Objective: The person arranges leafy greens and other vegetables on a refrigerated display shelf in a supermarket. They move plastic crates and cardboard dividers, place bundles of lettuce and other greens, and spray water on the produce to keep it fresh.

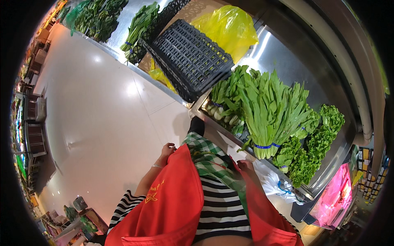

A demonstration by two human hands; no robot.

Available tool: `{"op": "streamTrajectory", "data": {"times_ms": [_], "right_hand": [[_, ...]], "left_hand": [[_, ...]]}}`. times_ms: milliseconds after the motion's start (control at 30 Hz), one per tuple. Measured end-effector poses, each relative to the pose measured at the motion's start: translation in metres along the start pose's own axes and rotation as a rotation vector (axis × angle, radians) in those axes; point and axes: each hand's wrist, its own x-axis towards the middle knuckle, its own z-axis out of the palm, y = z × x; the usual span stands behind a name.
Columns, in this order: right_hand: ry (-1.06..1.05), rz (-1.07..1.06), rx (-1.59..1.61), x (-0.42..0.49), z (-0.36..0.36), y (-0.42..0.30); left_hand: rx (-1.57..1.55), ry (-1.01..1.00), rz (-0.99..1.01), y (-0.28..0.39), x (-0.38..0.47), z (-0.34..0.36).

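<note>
My left hand (168,150) hangs beside the left edge of the red vest (175,184), fingers curled, holding nothing that I can see. By the vest's right edge is my right hand (245,166); its fingers are partly hidden, so a grip on the cloth cannot be made out. A green checked apron (209,156) lies between them over a striped shirt (221,196). Just beyond my right hand, on a metal display counter, lie leafy greens bound with blue bands (267,113), curly lettuce (311,156) and white-stemmed greens (221,112).
Upturned black plastic crates (194,55) stand on the counter beside a yellow plastic bag (231,30). More bundled greens (140,27) lie at the upper left. White plastic bags (274,181) hang at the counter's edge, near a bin with pink bags (334,196). Pale floor (107,107) stretches left.
</note>
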Motion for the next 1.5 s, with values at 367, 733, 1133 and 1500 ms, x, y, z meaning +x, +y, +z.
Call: {"op": "streamTrajectory", "data": {"times_ms": [367,733,1133,1500], "right_hand": [[0.300,0.078,-0.221,0.000,0.040,-0.024],[0.501,0.617,0.273,-0.044,0.157,-0.059],[0.593,0.575,0.310,-0.090,0.147,0.005],[0.867,0.597,0.590,-0.258,0.174,0.102]], "left_hand": [[-0.633,0.074,0.324,0.246,-0.015,-0.084],[-0.638,-0.199,0.122,0.293,0.082,-0.097],[-0.757,-0.095,0.681,0.337,-0.102,-0.062],[-0.491,-0.383,0.661,0.318,-0.278,0.106]]}}
